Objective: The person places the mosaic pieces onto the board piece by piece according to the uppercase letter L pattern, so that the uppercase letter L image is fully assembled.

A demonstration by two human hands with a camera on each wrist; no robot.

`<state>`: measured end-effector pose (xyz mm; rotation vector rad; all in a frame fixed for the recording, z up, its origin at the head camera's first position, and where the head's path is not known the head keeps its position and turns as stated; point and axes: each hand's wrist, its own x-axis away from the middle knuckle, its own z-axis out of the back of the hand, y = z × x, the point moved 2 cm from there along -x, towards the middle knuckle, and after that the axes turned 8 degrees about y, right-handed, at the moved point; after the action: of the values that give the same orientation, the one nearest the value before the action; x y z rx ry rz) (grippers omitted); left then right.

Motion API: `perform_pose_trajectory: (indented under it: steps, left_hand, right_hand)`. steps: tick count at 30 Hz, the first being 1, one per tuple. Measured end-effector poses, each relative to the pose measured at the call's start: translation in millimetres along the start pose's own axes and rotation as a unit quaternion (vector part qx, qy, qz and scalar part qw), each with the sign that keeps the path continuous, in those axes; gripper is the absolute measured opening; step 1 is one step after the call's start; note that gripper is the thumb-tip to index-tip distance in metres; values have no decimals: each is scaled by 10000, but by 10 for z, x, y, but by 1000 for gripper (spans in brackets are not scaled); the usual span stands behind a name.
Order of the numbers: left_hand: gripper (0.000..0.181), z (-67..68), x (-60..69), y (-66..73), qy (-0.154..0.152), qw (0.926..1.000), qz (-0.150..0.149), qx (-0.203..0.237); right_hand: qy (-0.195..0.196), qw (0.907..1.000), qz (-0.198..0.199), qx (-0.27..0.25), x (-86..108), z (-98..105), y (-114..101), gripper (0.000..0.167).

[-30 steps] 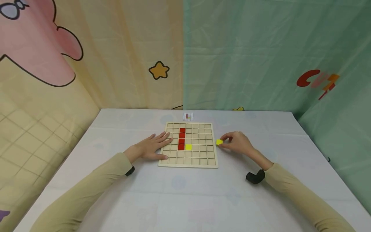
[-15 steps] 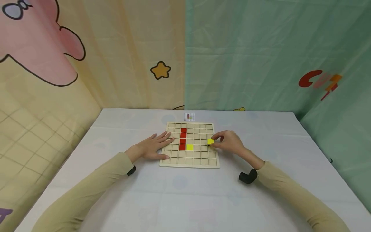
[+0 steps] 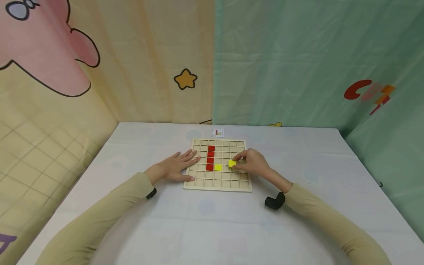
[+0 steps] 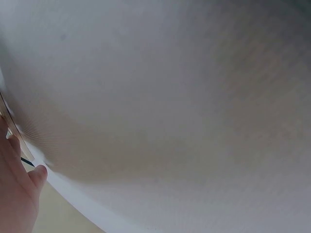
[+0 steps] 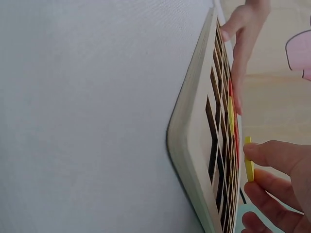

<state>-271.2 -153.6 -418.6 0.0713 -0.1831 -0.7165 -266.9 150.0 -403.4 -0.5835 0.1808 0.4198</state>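
Note:
A wooden grid board (image 3: 217,190) lies on the table, with a column of red square tiles (image 3: 210,161) set in its cells. One yellow tile (image 3: 218,167) sits in the cell just right of the lowest red one. My right hand (image 3: 253,162) pinches another yellow tile (image 3: 232,163) between thumb and fingers above the right part of the board; the right wrist view shows this held tile (image 5: 249,160) apart from the board's surface. My left hand (image 3: 175,167) rests with spread, straight fingers on the board's left edge.
Behind the board lies a small printed card (image 3: 218,133) with a grid and coloured squares. The board stands on a white-covered table (image 3: 205,228). Patterned curtains (image 3: 149,55) hang behind the table and at both sides.
My right hand has carried the yellow tile leftward, from beside the board's right edge to over its cells. The left hand has stayed on the board.

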Motion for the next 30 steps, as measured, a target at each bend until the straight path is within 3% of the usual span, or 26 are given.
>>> perform_pose_trajectory:
  steps: [12, 30]
  left_hand:
    - [83, 4, 2, 29, 26, 10000, -12, -54]
    - [84, 27, 9, 44, -88, 10000, 41, -6]
  right_hand:
    - [-375, 9993, -40, -83, -21, -136, -65, 27]
    - [-471, 9986, 61, -248, -24, -164, -107, 26]
